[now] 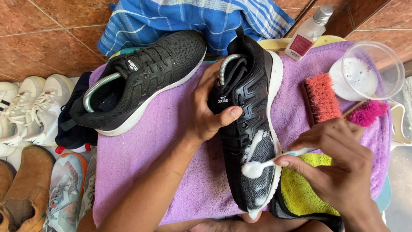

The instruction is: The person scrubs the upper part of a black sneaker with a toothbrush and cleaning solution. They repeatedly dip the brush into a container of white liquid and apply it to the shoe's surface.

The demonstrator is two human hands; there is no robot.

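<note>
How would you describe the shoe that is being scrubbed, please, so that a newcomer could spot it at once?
Start at the purple towel spread in the middle. Two black shoes with white soles lie on it; take the right-hand shoe, steadied by the left hand. Unlike the other shoe, it has white foam on its toe, where the right hand presses a small white brush.

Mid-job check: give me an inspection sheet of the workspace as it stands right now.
Surface: purple towel, foam-free where bare.
Job's things: black shoe with white foam near the toe; small brush on it.
Clutter: second black shoe, orange brush, clear tub, bottle, yellow cloth.
Grips: left hand steadies the shoe; right hand holds the brush.
Cables: nothing seen.
Surroundings: brown tiles, other shoes at left.
</note>
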